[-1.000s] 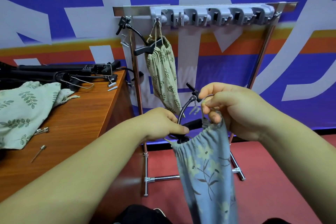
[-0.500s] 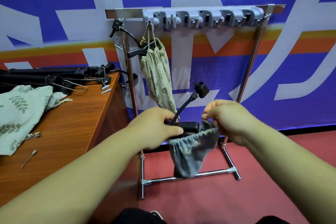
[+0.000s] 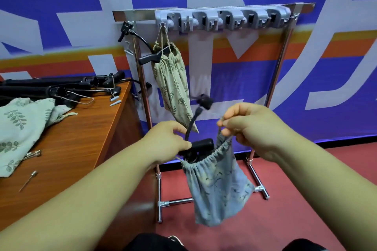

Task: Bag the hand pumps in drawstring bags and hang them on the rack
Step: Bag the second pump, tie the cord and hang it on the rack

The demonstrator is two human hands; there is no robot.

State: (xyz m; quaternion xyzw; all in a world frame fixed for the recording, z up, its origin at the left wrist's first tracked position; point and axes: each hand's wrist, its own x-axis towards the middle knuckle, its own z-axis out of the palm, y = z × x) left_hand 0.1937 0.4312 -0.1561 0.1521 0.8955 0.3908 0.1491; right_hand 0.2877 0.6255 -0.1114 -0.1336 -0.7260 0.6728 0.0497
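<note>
A blue-grey flowered drawstring bag hangs in the air between my hands, in front of the rack. A black hand pump sits in it, with its handle and hose sticking out of the gathered mouth. My left hand grips the pump handle at the bag's left rim. My right hand pinches the drawstring at the right rim and holds it up. A beige leaf-print bag with a pump in it hangs from the leftmost hook of the grey hook rail.
The steel rack stands on the red floor against a blue banner wall. A wooden table at left carries more black pumps, a pale green leaf-print bag and loose inflation needles. The other hooks on the rail hold nothing.
The bag first bunched up and sank as the pump handle went into its mouth. Now my right hand has lifted the drawstring, and the bag hangs longer again.
</note>
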